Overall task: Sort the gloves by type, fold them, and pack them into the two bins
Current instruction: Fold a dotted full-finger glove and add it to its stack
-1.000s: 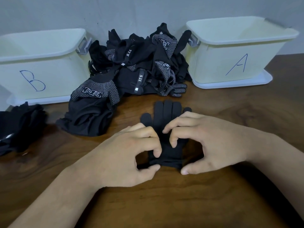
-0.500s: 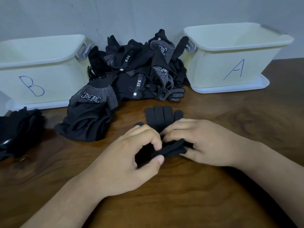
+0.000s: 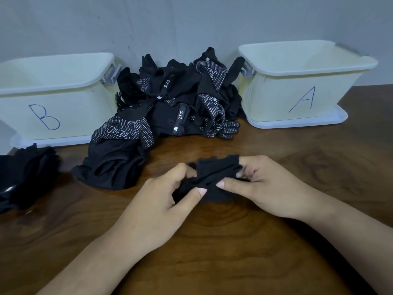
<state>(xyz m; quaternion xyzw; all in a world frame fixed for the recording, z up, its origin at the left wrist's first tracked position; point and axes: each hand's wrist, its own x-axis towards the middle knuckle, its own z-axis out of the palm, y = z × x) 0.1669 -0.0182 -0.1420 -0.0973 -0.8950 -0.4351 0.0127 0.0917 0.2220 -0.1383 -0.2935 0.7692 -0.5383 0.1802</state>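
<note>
The plain black glove (image 3: 214, 173) lay on the table (image 3: 212, 262) between the two hands, its fold running side to side. The left hand (image 3: 161, 207) and the right hand (image 3: 265, 188) both pinched it, thumbs against curled fingers; bin A (image 3: 297, 99) stood nearer the right

matt cloth glove (image 3: 214, 173), glossy wood table (image 3: 212, 252)

1. On the table (image 3: 212, 262), bin B (image 3: 70, 116) stands rear left, bin A (image 3: 276, 99) rear right.
2. Between the bins lies the glove pile (image 3: 170, 107).
3. A smaller heap (image 3: 25, 175) lies before bin B, far left.
4. A single glove (image 3: 214, 173) is before the glove pile, centre.
</note>
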